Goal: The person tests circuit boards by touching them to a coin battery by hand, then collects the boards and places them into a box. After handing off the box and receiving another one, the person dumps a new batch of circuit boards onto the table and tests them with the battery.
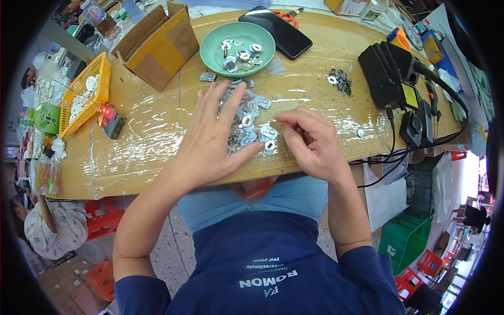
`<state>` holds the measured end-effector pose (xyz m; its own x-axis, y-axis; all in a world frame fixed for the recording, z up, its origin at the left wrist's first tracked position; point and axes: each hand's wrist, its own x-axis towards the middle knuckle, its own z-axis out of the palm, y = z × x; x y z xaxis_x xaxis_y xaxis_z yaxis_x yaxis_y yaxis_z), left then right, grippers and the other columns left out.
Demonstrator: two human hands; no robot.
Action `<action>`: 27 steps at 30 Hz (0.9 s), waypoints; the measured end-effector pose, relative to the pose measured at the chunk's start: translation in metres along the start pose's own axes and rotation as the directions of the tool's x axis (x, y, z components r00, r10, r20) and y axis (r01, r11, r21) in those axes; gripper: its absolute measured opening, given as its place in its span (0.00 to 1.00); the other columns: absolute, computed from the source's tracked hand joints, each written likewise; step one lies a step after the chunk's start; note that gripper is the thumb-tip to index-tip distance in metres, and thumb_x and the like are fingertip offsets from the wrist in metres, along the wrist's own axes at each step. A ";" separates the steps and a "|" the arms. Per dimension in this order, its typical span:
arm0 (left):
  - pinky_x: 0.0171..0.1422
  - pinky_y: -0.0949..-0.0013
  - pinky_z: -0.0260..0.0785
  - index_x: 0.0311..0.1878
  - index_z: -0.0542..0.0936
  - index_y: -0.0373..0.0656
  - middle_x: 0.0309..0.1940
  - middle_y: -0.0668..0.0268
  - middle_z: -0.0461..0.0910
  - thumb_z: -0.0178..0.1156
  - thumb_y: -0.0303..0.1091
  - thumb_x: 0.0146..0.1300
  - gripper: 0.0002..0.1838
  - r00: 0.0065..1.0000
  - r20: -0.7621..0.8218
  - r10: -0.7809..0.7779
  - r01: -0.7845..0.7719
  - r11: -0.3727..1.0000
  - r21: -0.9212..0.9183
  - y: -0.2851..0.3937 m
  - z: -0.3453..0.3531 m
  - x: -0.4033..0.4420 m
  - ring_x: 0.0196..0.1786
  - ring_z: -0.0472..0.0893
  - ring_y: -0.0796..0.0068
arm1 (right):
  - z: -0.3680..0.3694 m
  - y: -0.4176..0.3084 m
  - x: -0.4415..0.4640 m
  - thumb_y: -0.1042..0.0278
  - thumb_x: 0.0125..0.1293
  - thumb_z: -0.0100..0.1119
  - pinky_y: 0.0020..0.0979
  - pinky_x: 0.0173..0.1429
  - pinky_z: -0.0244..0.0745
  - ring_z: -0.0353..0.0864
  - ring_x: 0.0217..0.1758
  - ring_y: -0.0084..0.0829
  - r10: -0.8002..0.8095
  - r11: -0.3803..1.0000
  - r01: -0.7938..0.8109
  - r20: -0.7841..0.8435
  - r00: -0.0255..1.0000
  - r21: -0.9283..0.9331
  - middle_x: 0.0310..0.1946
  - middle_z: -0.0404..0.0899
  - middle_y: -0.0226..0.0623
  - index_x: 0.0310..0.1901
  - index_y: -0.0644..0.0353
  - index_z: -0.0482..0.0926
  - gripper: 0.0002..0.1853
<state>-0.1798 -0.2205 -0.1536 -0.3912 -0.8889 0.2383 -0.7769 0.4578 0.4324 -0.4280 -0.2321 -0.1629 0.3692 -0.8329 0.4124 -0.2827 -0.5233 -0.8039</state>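
My left hand (212,139) is open, its fingers spread over a loose pile of small grey metal parts (245,121). It covers the pile's left side, and I cannot tell how firmly it touches the parts. Just right of the pile, my right hand (315,140) is curled closed; anything inside its fingers is hidden. Between the hands, near the pile's lower right, lies a small part with a dark slot (270,145). Beyond my left fingertips stands a green bowl (210,55) holding several metal pieces. One separate grey part (208,76) lies beside the bowl.
A cardboard box (163,52) and a yellow basket (65,113) of white pieces stand left. Behind the bowl lies a phone (294,43). At right are small dark pieces (342,83), a black device (386,71) and cables (391,152). Another person (55,231) sits at far left.
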 end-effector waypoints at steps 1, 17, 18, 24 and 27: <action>0.88 0.33 0.47 0.86 0.57 0.47 0.81 0.38 0.56 0.77 0.61 0.59 0.59 1.000 -0.004 0.011 -0.011 1.000 0.006 0.001 0.001 0.001 0.83 0.57 0.31 | -0.001 -0.002 -0.001 0.87 0.66 0.60 0.23 0.31 0.63 0.71 0.27 0.18 0.022 1.000 -0.022 -0.001 1.000 -0.014 0.31 0.77 0.31 0.50 0.69 0.86 0.13; 0.87 0.34 0.47 0.78 0.72 0.42 0.80 0.45 0.66 0.83 0.41 0.54 0.49 0.979 -0.165 -0.122 0.126 0.992 0.014 0.001 -0.016 -0.063 0.82 0.66 0.42 | -0.009 -0.007 -0.021 0.85 0.63 0.69 0.26 0.32 0.70 0.78 0.29 0.24 0.014 0.976 -0.011 0.014 1.000 -0.216 0.33 0.80 0.34 0.55 0.65 0.87 0.18; 0.88 0.38 0.48 0.77 0.73 0.41 0.79 0.46 0.68 0.83 0.38 0.53 0.47 0.970 -0.198 -0.140 0.137 0.990 -0.026 -0.001 -0.013 -0.064 0.81 0.68 0.43 | -0.009 -0.010 -0.015 0.83 0.63 0.70 0.28 0.33 0.72 0.79 0.30 0.28 0.014 0.962 0.003 0.059 0.998 -0.273 0.33 0.80 0.35 0.57 0.62 0.86 0.20; 0.85 0.33 0.50 0.75 0.75 0.42 0.74 0.51 0.74 0.83 0.49 0.54 0.47 0.972 -0.195 -0.129 0.139 0.990 0.038 -0.004 -0.009 -0.062 0.76 0.74 0.47 | -0.012 -0.024 0.010 0.74 0.64 0.72 0.36 0.36 0.75 0.81 0.33 0.40 0.135 0.884 0.015 0.285 0.949 -0.468 0.33 0.78 0.36 0.62 0.54 0.86 0.23; 0.85 0.33 0.50 0.74 0.76 0.42 0.75 0.51 0.73 0.82 0.53 0.53 0.47 0.974 -0.191 -0.122 0.133 0.990 0.049 -0.005 -0.009 -0.062 0.76 0.74 0.47 | -0.013 -0.019 0.012 0.74 0.64 0.73 0.36 0.35 0.74 0.79 0.32 0.39 0.141 0.905 0.000 0.299 0.944 -0.425 0.32 0.77 0.35 0.60 0.55 0.86 0.22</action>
<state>-0.1473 -0.1678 -0.1625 -0.1921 -0.9186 0.3454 -0.8452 0.3337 0.4174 -0.4299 -0.2350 -0.1369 0.5732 -0.8059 0.1481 -0.6323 -0.5500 -0.5456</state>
